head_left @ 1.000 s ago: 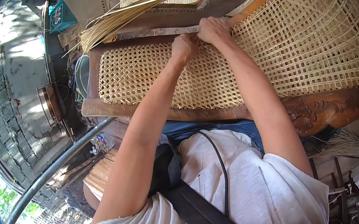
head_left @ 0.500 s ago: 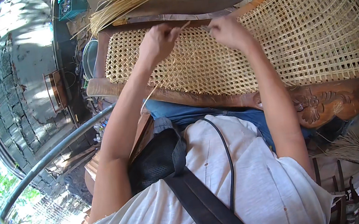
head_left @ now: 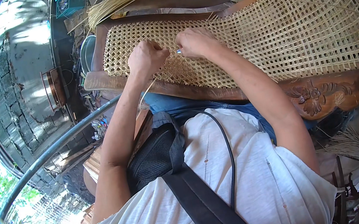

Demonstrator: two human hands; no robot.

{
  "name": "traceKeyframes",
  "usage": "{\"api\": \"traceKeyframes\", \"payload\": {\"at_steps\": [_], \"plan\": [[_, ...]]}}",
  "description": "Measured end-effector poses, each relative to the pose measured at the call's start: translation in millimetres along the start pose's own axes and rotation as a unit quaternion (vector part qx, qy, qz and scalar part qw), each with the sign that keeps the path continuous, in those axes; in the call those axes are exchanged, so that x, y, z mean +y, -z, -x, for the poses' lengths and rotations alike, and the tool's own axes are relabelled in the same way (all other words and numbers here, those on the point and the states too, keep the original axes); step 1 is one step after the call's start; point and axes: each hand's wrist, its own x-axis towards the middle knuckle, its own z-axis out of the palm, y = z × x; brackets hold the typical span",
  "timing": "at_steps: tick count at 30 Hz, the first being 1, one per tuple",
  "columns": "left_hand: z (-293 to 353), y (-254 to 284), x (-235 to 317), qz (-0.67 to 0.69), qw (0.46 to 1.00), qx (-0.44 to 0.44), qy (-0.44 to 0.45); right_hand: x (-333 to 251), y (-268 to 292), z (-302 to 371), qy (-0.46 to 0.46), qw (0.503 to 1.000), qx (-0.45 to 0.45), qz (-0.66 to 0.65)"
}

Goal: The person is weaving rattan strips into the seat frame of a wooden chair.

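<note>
A seat panel of open-woven cane [head_left: 197, 73] lies before me in a brown wooden chair frame [head_left: 106, 82], whose front edge rests over my lap. Above the left part of the weave is my left hand [head_left: 147, 59], its fingers closed in a pinch; what they hold, if anything, is hidden. My right hand [head_left: 197, 43] is closed just to the right of it, gripping a small shiny tool [head_left: 178, 51] of which only a bright tip shows. A small gap separates the two hands. Near my left wrist a loose cane strand [head_left: 147, 92] sticks out over the frame's front edge.
A bundle of cane strands [head_left: 121, 6] lies beyond the seat. The woven cane curves up at right above a carved rail [head_left: 319, 94]. At left are a round basin [head_left: 88, 54], a teal crate [head_left: 68, 3] and a metal pipe [head_left: 57, 154]. More strands [head_left: 351, 145] hang at lower right.
Both hands have come nearer to me from the seat's far edge, and the right one has moved left, close to the left hand. The thin piece at my left fingertips no longer shows.
</note>
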Motion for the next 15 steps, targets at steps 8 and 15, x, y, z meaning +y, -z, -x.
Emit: {"api": "traceKeyframes", "payload": {"at_steps": [8, 15], "plan": [[-14, -17, -18, -0.092, 0.994, 0.003, -0.061, -15, 9, -3, 0.01, 1.0, -0.003, 0.023], [-12, -24, 10, -0.105, 0.992, -0.022, -0.072, 14, -5, -20, -0.084, 0.994, -0.065, -0.035]]}}
